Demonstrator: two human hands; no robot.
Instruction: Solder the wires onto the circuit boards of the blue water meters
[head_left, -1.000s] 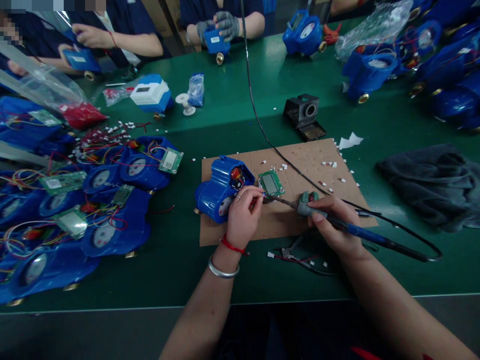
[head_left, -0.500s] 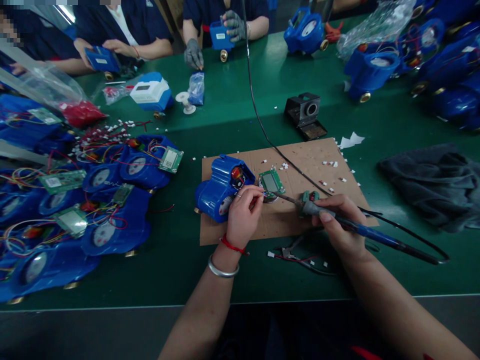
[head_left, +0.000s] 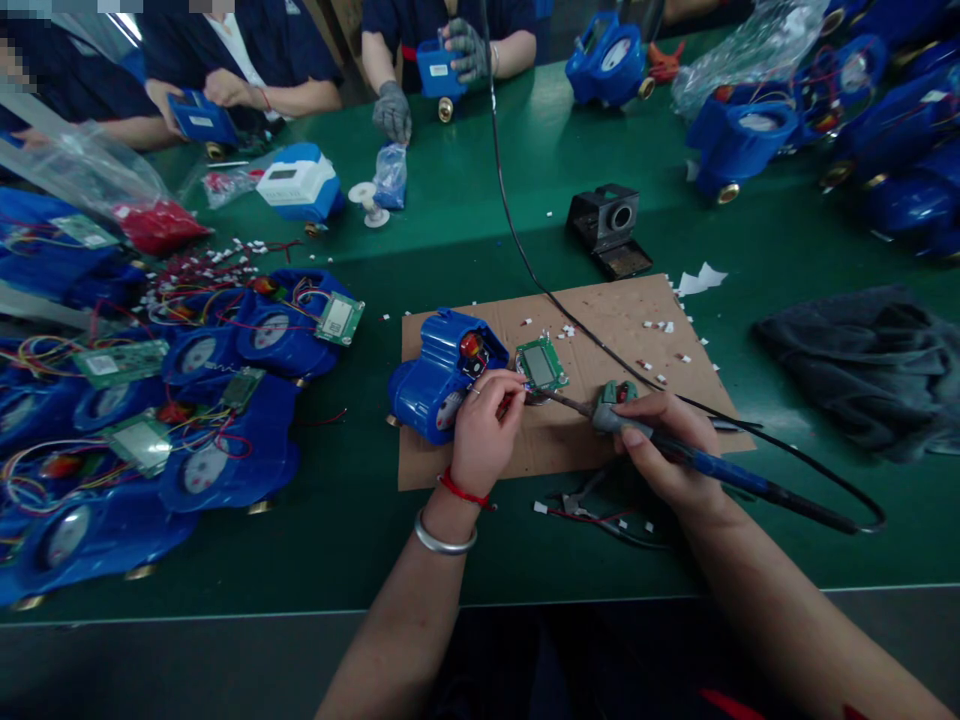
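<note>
My right hand [head_left: 670, 450] grips a soldering iron [head_left: 720, 468] by its blue handle. The iron's tip points left and reaches the lower edge of a small green circuit board with a display [head_left: 538, 364]. My left hand [head_left: 491, 415] is pinched at that same edge, beside the tip; what its fingertips hold, probably a thin wire, is too small to make out. Left of the board, a blue water meter [head_left: 446, 375] lies open on a cardboard sheet [head_left: 502, 462], its inside showing. Under the iron's front end is a small green part [head_left: 616, 392].
Several blue meters with wired boards [head_left: 217, 460] crowd the left. A black soldering-iron stand [head_left: 606, 230] is behind the cardboard; a dark cloth [head_left: 855, 370] lies right. Pliers [head_left: 577, 503] sit near the front. The iron's cable [head_left: 517, 235] crosses the cardboard. Co-workers handle meters opposite.
My right hand and the soldering iron have shifted slightly left and down. My left hand stays at the board's edge. Across the table, a co-worker's gloved hand has turned near the small bag.
</note>
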